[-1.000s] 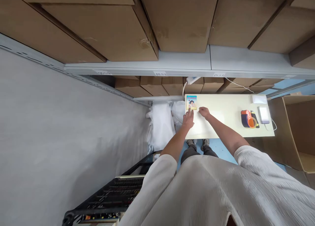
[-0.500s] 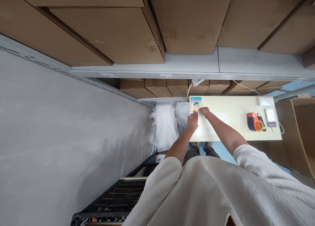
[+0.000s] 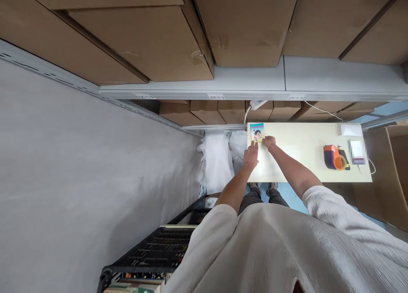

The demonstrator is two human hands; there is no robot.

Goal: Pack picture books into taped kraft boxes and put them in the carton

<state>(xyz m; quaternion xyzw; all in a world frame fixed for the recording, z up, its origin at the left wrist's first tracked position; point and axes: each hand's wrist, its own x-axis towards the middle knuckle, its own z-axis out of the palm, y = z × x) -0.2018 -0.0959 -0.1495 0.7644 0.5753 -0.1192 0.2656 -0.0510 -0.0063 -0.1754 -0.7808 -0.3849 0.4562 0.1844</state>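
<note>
Card [image 3: 256, 132]: at the counter [image 3: 306, 169] far-left corner, long axis away from you.
Your left hand [image 3: 250, 155]: fingers flat, empty, just short of it.
Your right hand [image 3: 270, 142]: nearer, fingers curled at its corner; hold unclear.

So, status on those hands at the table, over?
Left hand open, flat, fingertips at near edge of picture booklet. Right hand curled at its corner, grip unclear. Booklet flat on table corner. Tape dispenser well clear.
</note>
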